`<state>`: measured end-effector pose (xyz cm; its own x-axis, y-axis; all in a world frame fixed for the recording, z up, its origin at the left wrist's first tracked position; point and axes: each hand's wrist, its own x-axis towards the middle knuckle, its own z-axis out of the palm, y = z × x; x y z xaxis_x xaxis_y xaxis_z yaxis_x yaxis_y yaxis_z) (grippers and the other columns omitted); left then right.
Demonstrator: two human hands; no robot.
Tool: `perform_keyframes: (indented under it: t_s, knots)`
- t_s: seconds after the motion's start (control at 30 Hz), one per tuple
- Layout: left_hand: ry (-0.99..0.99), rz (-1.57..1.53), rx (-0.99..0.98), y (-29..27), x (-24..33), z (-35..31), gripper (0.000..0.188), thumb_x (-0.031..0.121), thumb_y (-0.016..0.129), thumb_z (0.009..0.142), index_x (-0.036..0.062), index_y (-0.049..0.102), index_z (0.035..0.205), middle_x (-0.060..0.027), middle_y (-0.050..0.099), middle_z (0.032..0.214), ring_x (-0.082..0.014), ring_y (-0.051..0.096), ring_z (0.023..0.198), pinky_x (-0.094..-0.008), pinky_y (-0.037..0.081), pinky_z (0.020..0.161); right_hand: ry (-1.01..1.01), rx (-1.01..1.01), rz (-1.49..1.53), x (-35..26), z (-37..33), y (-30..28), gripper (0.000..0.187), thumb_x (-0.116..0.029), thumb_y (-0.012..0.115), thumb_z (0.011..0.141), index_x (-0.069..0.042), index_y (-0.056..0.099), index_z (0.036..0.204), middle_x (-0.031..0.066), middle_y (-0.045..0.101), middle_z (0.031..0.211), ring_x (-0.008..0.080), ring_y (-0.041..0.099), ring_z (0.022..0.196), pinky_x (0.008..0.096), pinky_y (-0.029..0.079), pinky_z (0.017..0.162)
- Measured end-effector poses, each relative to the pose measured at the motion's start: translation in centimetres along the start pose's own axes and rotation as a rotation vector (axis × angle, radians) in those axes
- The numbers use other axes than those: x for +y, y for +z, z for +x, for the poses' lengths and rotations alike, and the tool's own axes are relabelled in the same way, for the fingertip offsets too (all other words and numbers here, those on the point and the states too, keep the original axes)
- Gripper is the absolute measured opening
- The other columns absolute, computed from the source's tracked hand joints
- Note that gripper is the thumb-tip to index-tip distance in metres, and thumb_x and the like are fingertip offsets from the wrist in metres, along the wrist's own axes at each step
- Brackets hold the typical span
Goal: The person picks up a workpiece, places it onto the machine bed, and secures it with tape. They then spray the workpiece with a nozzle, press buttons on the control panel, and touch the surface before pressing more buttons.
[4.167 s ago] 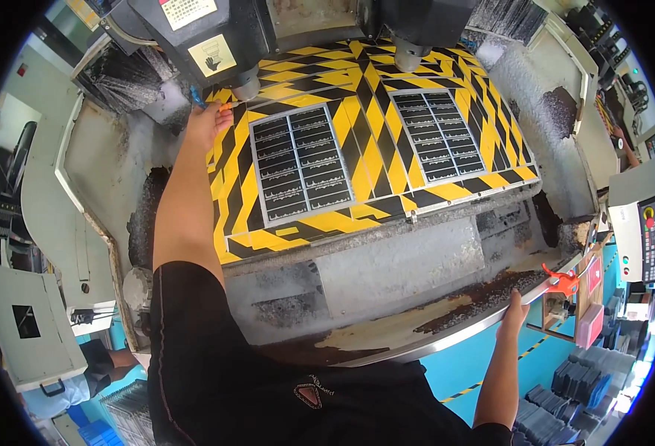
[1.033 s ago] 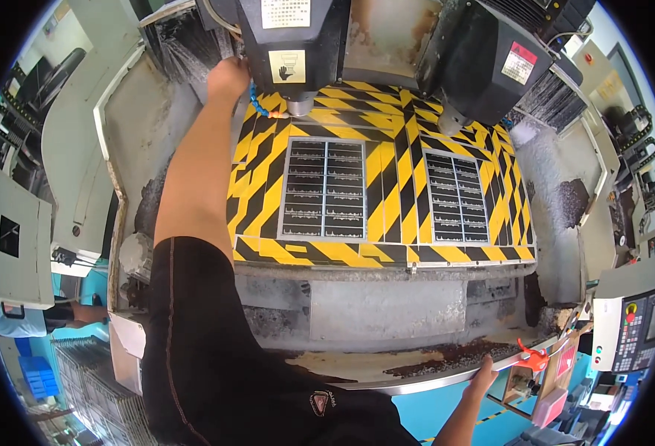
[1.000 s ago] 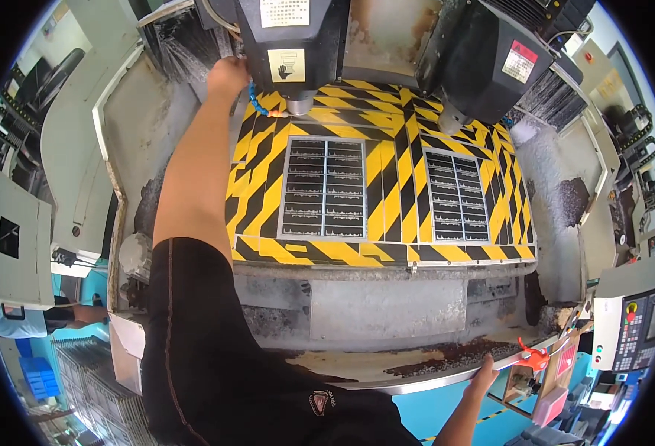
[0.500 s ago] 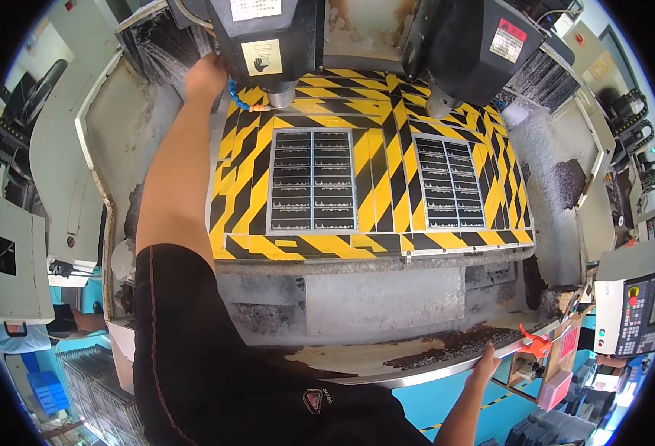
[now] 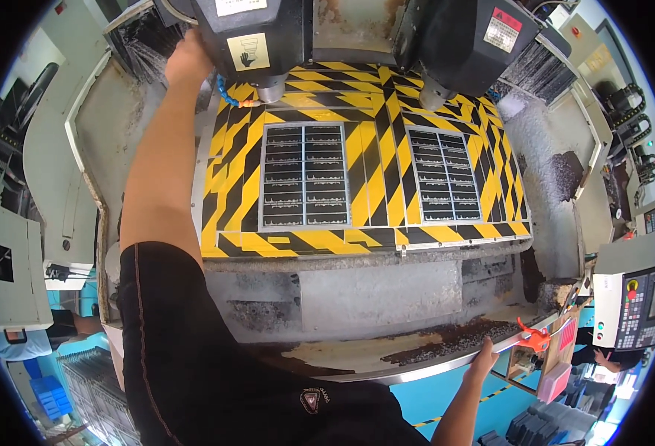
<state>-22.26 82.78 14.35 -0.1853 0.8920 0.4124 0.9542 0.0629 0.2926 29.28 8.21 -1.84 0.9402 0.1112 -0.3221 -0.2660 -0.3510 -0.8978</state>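
The blue hose (image 5: 228, 96) is seen near the striped table's (image 5: 232, 178) far-left corner, slanted nearer and rightward from the left hand (image 5: 189, 61) – the closer one, its fingers hidden, grip untellable; the metal rail (image 5: 435, 371) is touched by the right hand (image 5: 483, 358) – closure unclear.

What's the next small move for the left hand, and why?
Probably ease the left hand back from the black spindle housing: the blue hose's orange tip already points toward the spindle nose. What that hand touches is hidden, so check its grip first.
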Motion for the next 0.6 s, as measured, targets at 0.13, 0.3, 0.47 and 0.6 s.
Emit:
perform_keyframes:
  t_s: [0.13,0.3,0.47,0.6]
  knots:
    - [-0.016,0.038,-0.11,-0.7,0.3,-0.3,0.037,0.03,0.058,0.093,0.0193,0.058,0.129,-0.0173,0.07,0.121,-0.0381,0.064,0.118,-0.0485,0.052,0.096,-0.006,-0.013,0.0,-0.6,-0.6,0.4,0.054,-0.02,0.065,0.094,0.005,0.043,0.137,0.0141,0.058,0.126,0.0236,0.058,0.108,0.0386,0.047,0.096]
    - [0.098,0.012,0.084,0.1,-0.5,-0.5,0.037,0.029,0.06,0.091,0.0209,0.061,0.127,-0.0158,0.07,0.122,-0.0371,0.064,0.118,-0.0481,0.052,0.096,0.004,-0.02,0.001,-0.6,-0.7,0.5,0.054,-0.021,0.065,0.094,0.004,0.044,0.137,0.0132,0.059,0.124,0.0234,0.058,0.108,0.038,0.048,0.096]
    - [0.06,0.014,0.072,0.1,-0.6,-0.4,0.035,0.033,0.055,0.095,0.027,0.064,0.128,-0.0158,0.07,0.121,-0.0376,0.065,0.115,-0.048,0.053,0.094,-0.014,-0.02,0.033,-0.8,-0.9,0.7,0.055,-0.021,0.065,0.094,0.004,0.043,0.139,0.0131,0.059,0.124,0.0238,0.058,0.108,0.0381,0.048,0.096]
    - [0.024,0.072,-0.065,-0.4,-0.1,-0.5,0.035,0.033,0.055,0.095,0.0269,0.064,0.128,-0.0152,0.07,0.121,-0.038,0.066,0.114,-0.0482,0.053,0.094,-0.024,-0.036,0.008,0.0,-0.2,-0.1,0.057,-0.02,0.065,0.094,0.004,0.042,0.14,0.0134,0.058,0.125,0.0241,0.058,0.108,0.0384,0.047,0.096]
